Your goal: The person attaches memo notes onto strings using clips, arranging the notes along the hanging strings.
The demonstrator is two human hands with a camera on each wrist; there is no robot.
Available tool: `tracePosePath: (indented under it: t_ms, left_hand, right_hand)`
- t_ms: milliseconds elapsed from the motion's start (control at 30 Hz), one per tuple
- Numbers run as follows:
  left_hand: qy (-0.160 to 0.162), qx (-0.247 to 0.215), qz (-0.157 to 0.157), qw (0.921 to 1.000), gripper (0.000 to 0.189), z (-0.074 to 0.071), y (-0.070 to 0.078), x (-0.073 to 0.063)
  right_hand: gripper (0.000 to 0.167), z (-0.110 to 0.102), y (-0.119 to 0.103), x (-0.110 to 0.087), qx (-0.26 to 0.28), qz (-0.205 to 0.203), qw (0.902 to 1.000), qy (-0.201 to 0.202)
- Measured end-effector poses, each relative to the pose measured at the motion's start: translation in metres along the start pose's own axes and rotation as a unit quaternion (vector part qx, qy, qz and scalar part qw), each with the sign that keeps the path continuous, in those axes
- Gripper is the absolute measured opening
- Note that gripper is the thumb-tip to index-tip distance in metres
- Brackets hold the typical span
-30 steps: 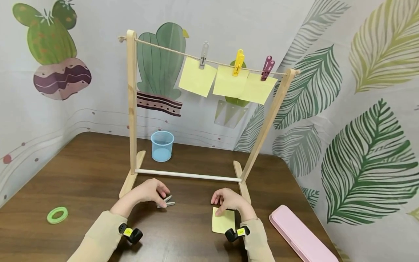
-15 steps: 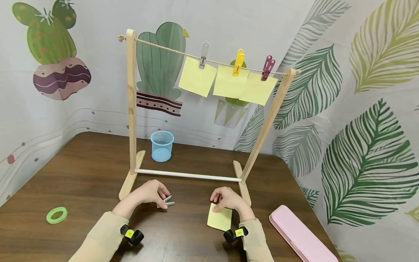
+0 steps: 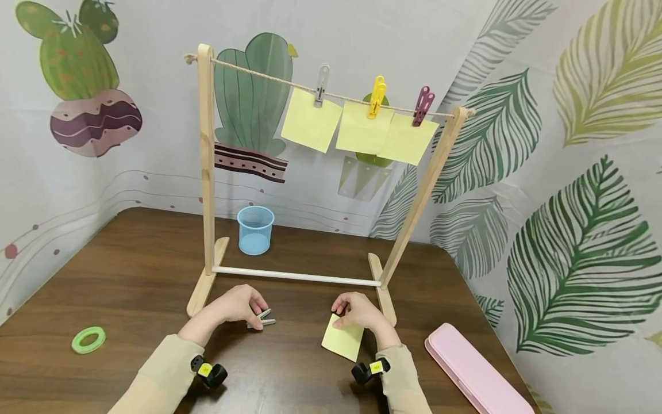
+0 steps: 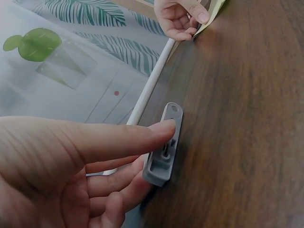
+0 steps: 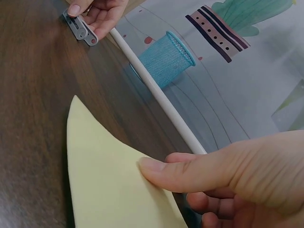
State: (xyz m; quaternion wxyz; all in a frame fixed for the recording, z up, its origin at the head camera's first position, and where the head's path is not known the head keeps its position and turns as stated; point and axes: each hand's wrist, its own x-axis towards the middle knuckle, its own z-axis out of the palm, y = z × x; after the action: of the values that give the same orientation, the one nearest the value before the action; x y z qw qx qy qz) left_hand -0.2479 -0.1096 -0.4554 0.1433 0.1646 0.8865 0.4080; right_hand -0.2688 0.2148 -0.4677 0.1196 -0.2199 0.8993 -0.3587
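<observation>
While the left hand has a gray clip pinched between thumb and fingers, the right hand is gripping a yellow note the same way, thumb on top. Both are in front of the wooden rack: clip toward its left foot, note near its right foot. The note's a bit bent and tilted; honestly can't tell if its bottom edge touches the table.

Up top, the rack has a rope strung between its posts, with three more yellow sheets hanging off it, all toward the right post. They're held by a clear clip, then a yellow clip, then a maroon clip. The last two sheets overlap at the edges.

Down low, a white rod joins the rack's posts, and a blue mesh cup stands behind it near the left post. A green ring lies well off to the rack's left, and a pink case sits to its right, closer to the person.
</observation>
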Motion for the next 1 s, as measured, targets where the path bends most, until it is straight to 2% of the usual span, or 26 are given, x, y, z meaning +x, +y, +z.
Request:
tracePosePath:
  t_ms: [233,467,600,833,1000]
  left_hand:
    - [0.001,0.007,-0.002,1.0000,0.031,0.000,0.001,0.000]
    - [0.035,0.029,0.005,0.9989,0.030,-0.003,-0.002,0.001]
    - [0.047,0.034,0.005,0.9983,0.028,-0.004,-0.002,0.001]
    - [0.063,0.041,0.005,0.9972,0.028,-0.004,-0.003,0.001]
    - [0.063,0.035,0.002,0.9974,0.030,-0.004,-0.004,0.002]
  right_hand:
    - [0.030,-0.001,-0.001,-0.002,0.012,0.008,0.9999,0.006]
    - [0.033,-0.005,0.000,-0.004,0.005,0.017,0.9998,0.009]
    - [0.037,-0.008,-0.001,-0.006,-0.004,0.005,0.9999,0.007]
    - [0.055,-0.011,-0.003,-0.010,-0.044,-0.023,0.9981,-0.037]
    - [0.063,-0.010,-0.004,-0.011,-0.056,-0.019,0.9964,-0.061]
